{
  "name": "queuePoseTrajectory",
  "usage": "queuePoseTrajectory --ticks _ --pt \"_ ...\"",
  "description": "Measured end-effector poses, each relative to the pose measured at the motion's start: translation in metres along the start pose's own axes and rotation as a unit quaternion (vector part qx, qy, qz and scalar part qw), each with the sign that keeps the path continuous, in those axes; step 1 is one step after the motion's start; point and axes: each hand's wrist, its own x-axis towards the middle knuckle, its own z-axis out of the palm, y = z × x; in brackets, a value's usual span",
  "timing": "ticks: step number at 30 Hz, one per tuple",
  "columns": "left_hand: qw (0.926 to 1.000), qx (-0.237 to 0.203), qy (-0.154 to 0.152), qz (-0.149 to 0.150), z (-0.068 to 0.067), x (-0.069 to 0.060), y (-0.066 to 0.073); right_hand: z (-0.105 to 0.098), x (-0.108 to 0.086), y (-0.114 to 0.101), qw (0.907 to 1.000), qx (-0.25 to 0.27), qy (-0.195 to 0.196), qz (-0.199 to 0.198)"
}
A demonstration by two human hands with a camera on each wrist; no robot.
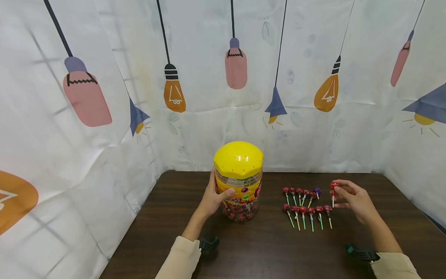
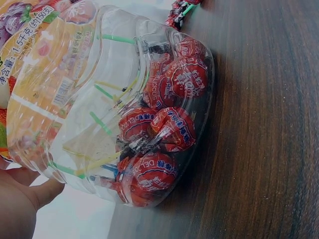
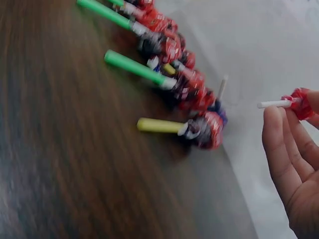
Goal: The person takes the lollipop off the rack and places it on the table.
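A clear plastic jar (image 1: 248, 215) with a yellow lid (image 1: 238, 159) stands upright on the dark wooden table. My left hand (image 1: 210, 198) grips its side, with the thumb across the yellow label. Red-wrapped lollipops (image 2: 149, 174) lie at the bottom of the jar, their green and yellow sticks pointing up. To the right, my right hand (image 1: 356, 201) pinches a red lollipop (image 3: 300, 103) near its wrapped head, the white stick hanging down. That hand is beside two rows of lollipops: a back row (image 1: 299, 191) and a front row (image 1: 311, 211).
One lollipop with a purple wrapper (image 1: 317, 191) lies at the right end of the back row. Behind the table (image 1: 271, 252) hangs a white curtain (image 1: 209, 131) printed with lamps. Each wrist wears a dark band (image 1: 209, 243).
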Motion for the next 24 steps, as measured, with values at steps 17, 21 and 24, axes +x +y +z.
queuePoseTrajectory --ticks 17,21,24 --pt "1.0000 0.005 -0.001 0.006 -0.001 -0.001 -0.001 -0.014 -0.005 0.020 0.9908 -0.095 -0.048 0.083" --pt "0.9999 0.009 0.002 0.003 -0.001 -0.001 -0.001 -0.012 -0.005 0.020 0.9864 -0.120 -0.057 0.098" --pt "0.9999 0.013 0.003 0.005 -0.001 -0.001 -0.001 -0.012 -0.005 0.021 0.9838 -0.134 -0.065 0.100"
